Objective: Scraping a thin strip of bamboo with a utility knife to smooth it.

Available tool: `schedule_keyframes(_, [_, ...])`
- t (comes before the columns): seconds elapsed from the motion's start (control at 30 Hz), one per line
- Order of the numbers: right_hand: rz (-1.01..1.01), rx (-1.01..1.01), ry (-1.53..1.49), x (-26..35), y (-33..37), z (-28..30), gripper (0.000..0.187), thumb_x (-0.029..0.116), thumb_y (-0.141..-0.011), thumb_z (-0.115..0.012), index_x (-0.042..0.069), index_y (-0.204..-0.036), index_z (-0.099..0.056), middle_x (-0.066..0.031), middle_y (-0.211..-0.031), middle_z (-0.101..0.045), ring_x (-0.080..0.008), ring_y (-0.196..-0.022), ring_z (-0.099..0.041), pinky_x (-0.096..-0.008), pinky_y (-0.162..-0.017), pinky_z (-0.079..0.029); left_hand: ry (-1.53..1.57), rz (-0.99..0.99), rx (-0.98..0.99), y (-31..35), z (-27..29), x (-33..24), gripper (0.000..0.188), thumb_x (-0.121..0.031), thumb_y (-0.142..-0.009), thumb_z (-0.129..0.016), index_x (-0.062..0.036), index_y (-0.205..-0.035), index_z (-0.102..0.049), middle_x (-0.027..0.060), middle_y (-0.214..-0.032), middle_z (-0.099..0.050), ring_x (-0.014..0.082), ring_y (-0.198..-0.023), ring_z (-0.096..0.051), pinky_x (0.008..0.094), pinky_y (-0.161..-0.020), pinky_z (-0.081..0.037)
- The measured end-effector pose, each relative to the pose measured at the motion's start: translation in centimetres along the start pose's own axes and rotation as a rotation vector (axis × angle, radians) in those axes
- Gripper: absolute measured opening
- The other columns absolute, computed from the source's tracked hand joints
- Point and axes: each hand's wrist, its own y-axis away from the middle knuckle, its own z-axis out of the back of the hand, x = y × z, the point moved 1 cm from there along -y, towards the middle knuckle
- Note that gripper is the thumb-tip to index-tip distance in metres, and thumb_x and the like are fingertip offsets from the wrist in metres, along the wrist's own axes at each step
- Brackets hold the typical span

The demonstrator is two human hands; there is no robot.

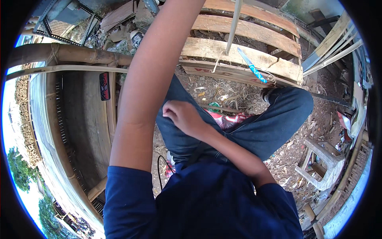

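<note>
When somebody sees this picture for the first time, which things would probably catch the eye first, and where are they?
Probably the bare left arm first, crossing the upper left part and leaving at the top edge, its hand out of view. Next may come the blue-handled knife on the wooden slats, right of centre, then the right hand at the left thigh.

Red capitals (204, 70); on slatted pallet (246, 28)
</note>
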Motion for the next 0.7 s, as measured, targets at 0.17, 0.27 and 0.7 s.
schedule_keyframes(0.17, [0.140,-0.217,-0.052,8.5,-2.3,6.5,0.010,0.015,-0.087,-0.065,0.005,-0.089,-0.063,-0.0099,-0.082,-0.065,-0.0243,-0.076,-0.063,-0.0371,-0.073,-0.050,0.055,0.004,-0.128,0.5,1.2,-0.2,0.043,-0.049,-0.087,-0.065,-0.0154,-0.072,-0.041,-0.0066,-0.052,-0.033,0.0026,-0.040,-0.031,0.0183,-0.037,-0.027])
schedule_keyframes(0.27, [0.585,-0.028,-0.067,19.0,-1.5,5.4,0.029,0.035,-0.086,-0.066,0.006,-0.093,-0.064,-0.0086,-0.097,-0.066,-0.0240,-0.090,-0.063,-0.0446,-0.083,-0.048,0.082,0.016,-0.191,0.3,1.3,-0.3,0.041,-0.047,-0.089,-0.064,-0.0155,-0.074,-0.042,-0.0065,-0.052,-0.035,0.0025,-0.039,-0.031,0.0187,-0.036,-0.027])
schedule_keyframes(0.7, [0.703,0.134,0.162,14.4,-2.7,5.2,0.048,0.042,-0.085,-0.064,0.011,-0.121,-0.058,-0.0113,-0.124,-0.060,-0.0303,-0.113,-0.058,-0.0447,-0.100,-0.038,0.063,0.107,-0.175,-0.2,-0.6,-0.4,0.036,-0.044,-0.091,-0.062,-0.0154,-0.079,-0.043,-0.0066,-0.052,-0.034,0.0029,-0.038,-0.032,0.0185,-0.036,-0.028])
